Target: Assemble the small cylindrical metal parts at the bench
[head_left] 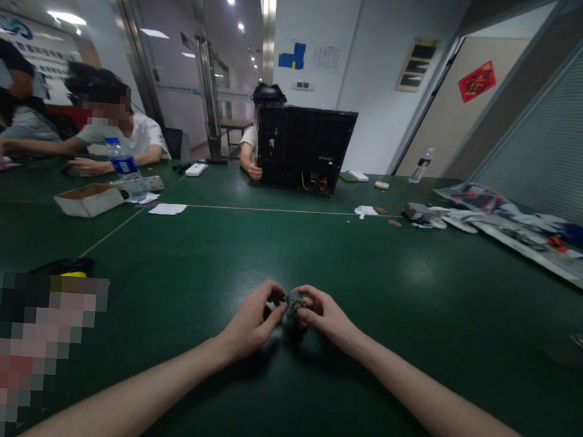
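A small dark grey, rough-looking lump (295, 303) is held between my two hands just above the green table; its exact kind is too small to make out. My right hand (325, 319) pinches it from the right with thumb and fingers. From the other side, my left hand (256, 317) has its thumb and curled fingertips closed at the lump's left edge. The fingers cover part of the lump, and both hands cast a shadow on the tabletop beneath.
Across the green table (209, 253) stands a black panel-like device (303, 149) with a person behind it. To the left are an open box (90, 200), a water bottle (124, 170) and another seated person. A cluttered board (530, 238) lies at right, near another bottle (421, 166).
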`<state>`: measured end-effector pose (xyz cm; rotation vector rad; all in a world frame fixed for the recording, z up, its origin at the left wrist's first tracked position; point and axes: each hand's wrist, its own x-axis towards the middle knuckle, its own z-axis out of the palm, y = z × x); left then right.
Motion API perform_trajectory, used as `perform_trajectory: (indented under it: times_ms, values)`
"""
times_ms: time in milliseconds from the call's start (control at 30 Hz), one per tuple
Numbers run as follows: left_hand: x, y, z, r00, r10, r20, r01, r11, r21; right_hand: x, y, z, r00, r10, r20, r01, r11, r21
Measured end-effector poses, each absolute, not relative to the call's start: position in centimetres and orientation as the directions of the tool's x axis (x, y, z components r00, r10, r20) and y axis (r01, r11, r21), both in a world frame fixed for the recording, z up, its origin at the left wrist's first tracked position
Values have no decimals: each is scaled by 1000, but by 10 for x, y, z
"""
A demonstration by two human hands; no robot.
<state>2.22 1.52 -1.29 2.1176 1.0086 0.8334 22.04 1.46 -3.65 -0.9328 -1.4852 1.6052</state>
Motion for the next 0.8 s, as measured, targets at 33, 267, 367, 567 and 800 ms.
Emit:
perform_trajectory:
  times_ms: [33,267,367,567,800]
  values:
    - [22,15,-13,507,818,272,413,-507,757,220,14,-36,-460,887,-25,-42,-50,-998]
    - [23,13,-8,560,764,322,401,-589,702,222,14,-35,-477,879,-19,-56,-51,-997]
    - [24,12,-6,566,764,311,413,-589,695,224,14,-39,-485,875,-5,-69,-44,-997]
    - [26,13,-8,558,765,323,412,-593,692,226,13,-38,-531,847,-1,-51,-33,-998]
    - [26,14,-10,551,772,318,418,-585,696,226,11,-32,-546,837,22,-30,6,-1000]
